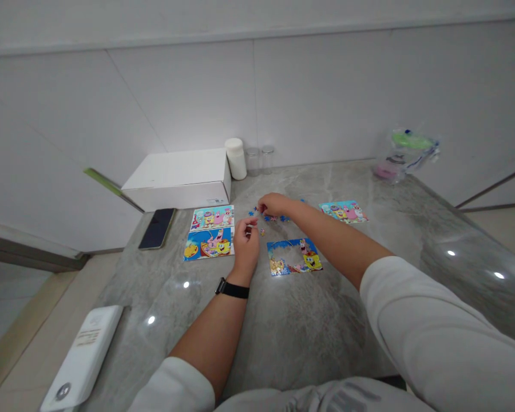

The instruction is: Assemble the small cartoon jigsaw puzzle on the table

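A partly assembled cartoon jigsaw puzzle (311, 261) lies on the grey table, its border joined around a bare middle. Loose blue puzzle pieces (283, 218) are scattered just beyond it. My right hand (273, 204) reaches down among them, fingers bent together and fingertips hidden, so what they grip cannot be made out. Nearer to me, my left hand (246, 240) hovers beside a small loose piece (262, 232), fingers loosely curled with a gap at the thumb. Left of that hand lies a picture sheet (206, 245) with two cartoon scenes.
Another cartoon picture card (344, 212) lies to the right. A phone (157, 229), a white box (178, 177), a white bottle (236, 159) and two clear glasses (267, 160) stand or lie around the back left. A plastic bag (405, 157) sits back right; a white device (86, 355) lies front left.
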A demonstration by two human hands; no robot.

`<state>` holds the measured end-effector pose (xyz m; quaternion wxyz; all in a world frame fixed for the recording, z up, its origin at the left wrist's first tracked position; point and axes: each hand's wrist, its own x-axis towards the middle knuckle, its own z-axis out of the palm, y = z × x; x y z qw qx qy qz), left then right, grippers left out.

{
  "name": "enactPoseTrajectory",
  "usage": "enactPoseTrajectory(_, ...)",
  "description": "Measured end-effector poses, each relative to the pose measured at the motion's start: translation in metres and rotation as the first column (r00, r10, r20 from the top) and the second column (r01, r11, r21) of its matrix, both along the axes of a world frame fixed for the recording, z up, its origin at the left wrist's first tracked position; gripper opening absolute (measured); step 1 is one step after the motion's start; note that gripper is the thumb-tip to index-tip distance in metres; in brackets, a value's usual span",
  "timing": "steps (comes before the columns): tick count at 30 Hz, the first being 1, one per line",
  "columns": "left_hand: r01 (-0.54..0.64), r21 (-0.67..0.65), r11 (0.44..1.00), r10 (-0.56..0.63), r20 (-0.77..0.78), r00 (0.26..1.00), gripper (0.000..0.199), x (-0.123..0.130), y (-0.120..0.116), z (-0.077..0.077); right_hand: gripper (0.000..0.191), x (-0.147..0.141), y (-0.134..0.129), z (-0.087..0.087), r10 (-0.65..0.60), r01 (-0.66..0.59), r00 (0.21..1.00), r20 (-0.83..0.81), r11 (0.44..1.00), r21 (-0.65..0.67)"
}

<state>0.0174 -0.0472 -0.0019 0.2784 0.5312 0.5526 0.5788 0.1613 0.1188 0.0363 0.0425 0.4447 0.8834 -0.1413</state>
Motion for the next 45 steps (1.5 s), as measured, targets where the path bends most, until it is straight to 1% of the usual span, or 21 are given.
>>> enactPoseTrajectory(3, -0.012, 0.008, 1.000, 0.011, 0.026, 1.000, 0.024, 0.001, 0.001, 0.000, 0.021, 0.001, -0.002, 0.001, -0.029, 0.029, 1.000, 0.009, 0.999, -0.027)
enactPoseTrajectory(7, -0.015, 0.017, 1.000, 0.014, 0.051, 0.999, 0.026, 0.001, 0.001, 0.001, 0.025, 0.004, -0.005, 0.003, -0.051, 0.050, 0.998, -0.033, 0.998, -0.025)
enactPoseTrajectory(10, -0.018, 0.021, 1.000, 0.017, 0.051, 0.999, 0.027, 0.000, 0.001, 0.002, 0.028, 0.016, -0.010, 0.004, -0.101, 0.097, 0.985, -0.139, 0.995, -0.037)
enactPoseTrajectory(12, -0.024, 0.015, 1.000, 0.024, 0.040, 0.999, 0.026, -0.001, 0.001, 0.002, 0.026, 0.030, -0.017, 0.004, -0.157, 0.137, 0.952, -0.261, 0.986, -0.093)
enactPoseTrajectory(13, -0.028, 0.013, 1.000, 0.027, 0.032, 0.999, 0.026, -0.002, 0.001, 0.002, 0.024, 0.039, -0.023, 0.004, -0.193, 0.154, 0.922, -0.335, 0.978, -0.139)
enactPoseTrajectory(15, -0.033, 0.017, 0.999, 0.033, 0.016, 0.999, 0.024, -0.002, 0.001, 0.003, 0.019, 0.059, -0.039, 0.003, -0.282, 0.174, 0.822, -0.495, 0.952, -0.253)
enactPoseTrajectory(17, -0.032, 0.035, 0.999, 0.032, 0.001, 1.000, 0.021, -0.002, 0.000, 0.004, 0.020, 0.078, -0.062, 0.002, -0.380, 0.168, 0.678, -0.629, 0.913, -0.371)
enactPoseTrajectory(19, -0.023, 0.058, 0.998, 0.023, -0.007, 1.000, 0.020, -0.001, -0.003, 0.007, 0.027, 0.096, -0.089, 0.000, -0.502, 0.130, 0.516, -0.694, 0.847, -0.516)
enactPoseTrajectory(21, -0.009, 0.077, 0.997, 0.010, -0.013, 1.000, 0.021, -0.001, -0.006, 0.009, 0.035, 0.109, -0.116, -0.001, -0.619, 0.096, 0.356, -0.700, 0.770, -0.631)
enactPoseTrajectory(22, -0.001, 0.083, 0.997, 0.002, -0.015, 1.000, 0.021, 0.000, -0.007, 0.010, 0.039, 0.114, -0.128, -0.002, -0.663, 0.090, 0.289, -0.691, 0.737, -0.670)
enactPoseTrajectory(23, 0.009, 0.090, 0.996, -0.008, -0.016, 1.000, 0.021, 0.000, -0.009, 0.010, 0.042, 0.118, -0.139, -0.002, -0.692, 0.083, 0.244, -0.679, 0.713, -0.696)
enactPoseTrajectory(25, 0.036, 0.103, 0.994, -0.033, -0.025, 0.999, 0.021, 0.001, -0.012, 0.011, 0.045, 0.124, -0.156, -0.003, -0.717, 0.067, 0.194, -0.669, 0.690, -0.720)
enactPoseTrajectory(28, 0.099, 0.128, 0.987, -0.085, -0.109, 0.990, 0.017, 0.004, -0.018, 0.013, 0.044, 0.127, -0.172, -0.007, -0.710, 0.066, 0.135, -0.691, 0.702, -0.709)
enactPoseTrajectory(30, 0.154, 0.149, 0.977, -0.123, -0.200, 0.972, 0.014, 0.007, -0.022, 0.016, 0.043, 0.125, -0.177, -0.011, -0.684, 0.083, 0.119, -0.720, 0.729, -0.679)
enactPoseTrajectory(33, 0.256, 0.165, 0.953, -0.193, -0.320, 0.927, 0.015, 0.013, -0.029, 0.019, 0.038, 0.121, -0.182, -0.018, -0.633, 0.104, 0.160, -0.758, 0.774, -0.624)
enactPoseTrajectory(35, 0.315, 0.160, 0.935, -0.238, -0.373, 0.897, 0.016, 0.016, -0.033, 0.020, 0.036, 0.118, -0.183, -0.023, -0.614, 0.100, 0.178, -0.769, 0.788, -0.607)
enactPoseTrajectory(39, 0.411, 0.140, 0.901, -0.318, -0.432, 0.844, 0.014, 0.020, -0.035, 0.019, 0.037, 0.114, -0.184, -0.031, -0.584, 0.103, 0.151, -0.797, 0.812, -0.575)
enactPoseTrajectory(41, 0.436, 0.137, 0.889, -0.337, -0.449, 0.828, 0.013, 0.021, -0.034, 0.017, 0.038, 0.113, -0.184, -0.032, -0.569, 0.104, 0.141, -0.810, 0.822, -0.560)
enactPoseTrajectory(45, 0.434, 0.136, 0.890, -0.331, -0.461, 0.823, 0.012, 0.021, -0.033, 0.015, 0.034, 0.110, -0.187, -0.034, -0.565, 0.101, 0.149, -0.812, 0.825, -0.555)
